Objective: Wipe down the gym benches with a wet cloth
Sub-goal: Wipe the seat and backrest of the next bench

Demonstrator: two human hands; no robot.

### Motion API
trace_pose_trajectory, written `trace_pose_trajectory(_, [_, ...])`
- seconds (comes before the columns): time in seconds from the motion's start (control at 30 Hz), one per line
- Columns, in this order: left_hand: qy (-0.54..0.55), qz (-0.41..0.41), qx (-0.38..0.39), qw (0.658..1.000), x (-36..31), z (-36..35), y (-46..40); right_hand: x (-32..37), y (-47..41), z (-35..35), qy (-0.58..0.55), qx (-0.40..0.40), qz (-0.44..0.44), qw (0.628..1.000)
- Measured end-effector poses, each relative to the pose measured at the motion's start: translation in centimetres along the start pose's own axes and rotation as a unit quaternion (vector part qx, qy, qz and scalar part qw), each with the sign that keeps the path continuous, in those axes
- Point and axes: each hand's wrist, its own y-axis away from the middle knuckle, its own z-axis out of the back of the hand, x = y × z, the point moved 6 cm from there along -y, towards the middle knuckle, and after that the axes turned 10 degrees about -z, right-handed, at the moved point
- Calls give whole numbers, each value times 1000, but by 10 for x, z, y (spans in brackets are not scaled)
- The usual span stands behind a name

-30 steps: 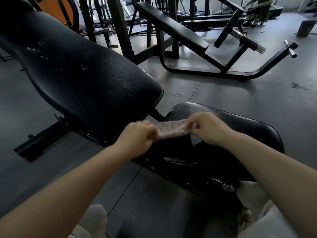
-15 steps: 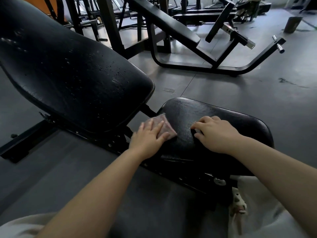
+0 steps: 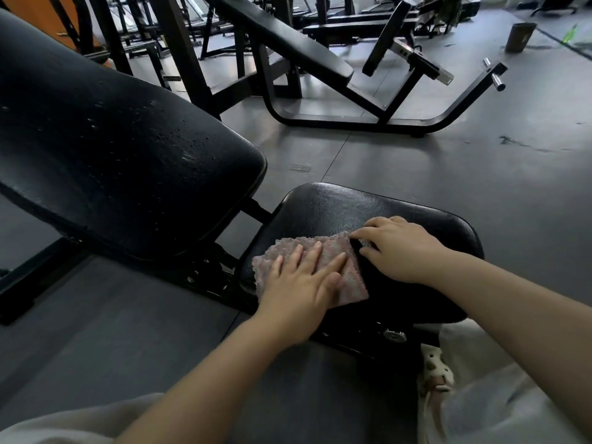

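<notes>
The pinkish-grey, nubbly-textured cloth (image 3: 323, 265) at lower centre looks soft and matt, with a scalloped edge. Under it, the black padded seat cushion (image 3: 368, 209) is glossy, leather-like vinyl with a fine wrinkled grain. The large black backrest pad (image 3: 105, 161) at left has a similar sheen, speckled with droplets. The grey floor (image 3: 416, 161) looks matt and scuffed. The black tubular bench frame (image 3: 352, 123) at upper centre appears to be painted metal.

Grey rubber floor (image 3: 416, 174), black machine frames (image 3: 352, 123) behind — orange wall (image 3: 41, 14).
</notes>
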Motion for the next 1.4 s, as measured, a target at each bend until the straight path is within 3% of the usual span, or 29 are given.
trace_pose_trajectory(0.07, [56,5,-49,997,14,14,-3,2,-1,6,-41,-26,0,999])
trace_pose_trajectory(0.17, [29,64,-115,991,42,38,2,11,-1,16,-98,-70,17,993])
trace_pose_trajectory(0.23, [1,89,-83,993,58,43,4,19,-1,15,-103,-74,36,991])
trace_pose_trajectory(0.5, [59,117,-30,991,82,53,11,44,-9,1,-36,-48,47,997])
trace_pose_trajectory(0.7, [68,106,29,992,84,48,10,47,-15,0,-83,-39,40,995])
trace_pose_trajectory(0.87, [63,116,16,991,86,56,10,49,-12,6,-114,-47,43,991])
trace_pose_trajectory(1.07, [31,79,86,993,84,54,3,43,-14,6,-133,-48,23,990])
trace_pose_trajectory(1.2, [22,90,55,994,87,58,2,41,-19,1,-166,-32,23,985])
trace_pose_trajectory(1.3, [24,78,-9,997,82,63,-4,40,-21,5,-220,-24,40,974])
trace_pose_trajectory(1.4, [123,49,-48,990,73,60,-13,38,-21,12,-248,-34,55,967])
